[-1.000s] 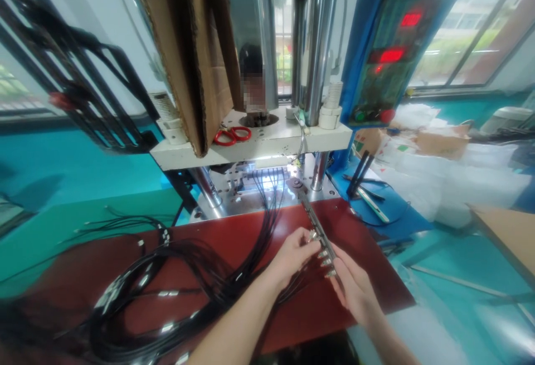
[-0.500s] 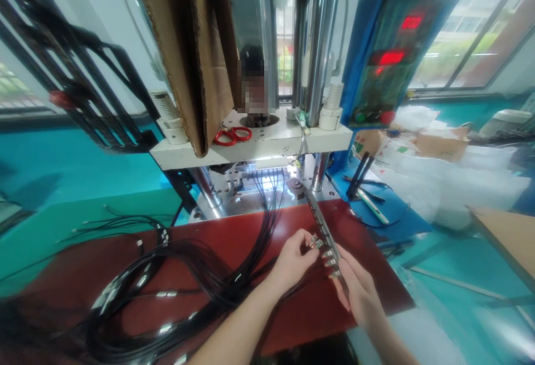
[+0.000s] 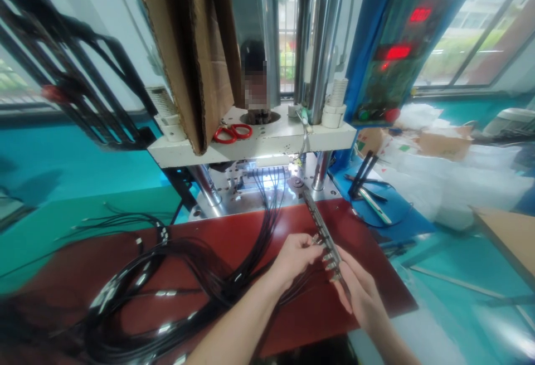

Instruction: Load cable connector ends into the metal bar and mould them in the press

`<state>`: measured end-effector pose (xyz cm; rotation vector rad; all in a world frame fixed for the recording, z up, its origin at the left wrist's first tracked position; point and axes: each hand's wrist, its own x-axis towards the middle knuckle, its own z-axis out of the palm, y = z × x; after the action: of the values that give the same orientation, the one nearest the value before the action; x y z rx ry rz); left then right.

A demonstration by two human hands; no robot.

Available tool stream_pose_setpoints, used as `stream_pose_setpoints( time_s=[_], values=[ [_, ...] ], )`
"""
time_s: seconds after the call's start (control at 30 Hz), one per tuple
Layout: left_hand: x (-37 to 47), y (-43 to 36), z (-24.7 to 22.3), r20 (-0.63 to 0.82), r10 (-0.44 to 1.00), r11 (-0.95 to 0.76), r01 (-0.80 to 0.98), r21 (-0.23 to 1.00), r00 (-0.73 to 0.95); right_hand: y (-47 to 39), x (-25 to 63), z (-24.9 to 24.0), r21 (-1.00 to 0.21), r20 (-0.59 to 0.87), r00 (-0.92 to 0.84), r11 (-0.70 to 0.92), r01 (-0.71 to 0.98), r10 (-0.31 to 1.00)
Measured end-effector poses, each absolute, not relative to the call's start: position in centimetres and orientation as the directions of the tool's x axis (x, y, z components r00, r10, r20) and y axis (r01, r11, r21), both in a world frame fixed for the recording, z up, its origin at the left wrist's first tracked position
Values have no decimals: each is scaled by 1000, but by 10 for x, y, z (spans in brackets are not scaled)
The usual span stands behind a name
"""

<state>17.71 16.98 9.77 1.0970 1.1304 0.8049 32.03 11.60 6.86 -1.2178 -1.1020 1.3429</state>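
My right hand (image 3: 360,286) is closed round the lower end of a long, narrow metal bar with slots (image 3: 321,227), tilted up toward the press. Several small metal cable connectors (image 3: 331,264) stick out of the bar's left side near that hand. With thumb and fingers pinched, my left hand (image 3: 297,256) holds a cable connector (image 3: 316,240) against the bar's left edge. Whether it sits fully in a slot I cannot tell. Thin black cables (image 3: 234,281) run below my left wrist into a large coil on the dark red board (image 3: 346,326).
Ahead stands a press with a pale upper plate (image 3: 254,150), red-handled scissors (image 3: 233,132) and cardboard (image 3: 209,75) on it. More cables lead into its lit lower area. At right are a blue control box (image 3: 380,53), a box cutter (image 3: 375,207) and white bags (image 3: 451,181).
My left fingers have closed in on the bar's edge, bringing the pinched connector against it. My right hand keeps its grip on the bar. The view has shifted slightly.
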Motion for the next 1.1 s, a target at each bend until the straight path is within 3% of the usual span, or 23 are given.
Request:
stream_pose_setpoints(
  time_s=[0.33, 0.6, 0.83, 1.1],
  values=[
    [173, 171, 99, -262, 921, 301, -98, 949, 289, 119, 319, 66, -991, -126, -81, -121, 64, 989],
    [163, 173, 95, -192, 962, 227, -178, 957, 196, 119, 317, 73, -981, -170, 8, -168, -97, 985],
    [170, 178, 92, -217, 966, 227, -57, 972, 141, 115, 313, 82, -960, -238, 55, -226, -166, 970],
    [169, 180, 88, -141, 985, 146, -53, 988, 96, 116, 311, 80, -971, -215, 91, -202, -128, 972]
  ],
)
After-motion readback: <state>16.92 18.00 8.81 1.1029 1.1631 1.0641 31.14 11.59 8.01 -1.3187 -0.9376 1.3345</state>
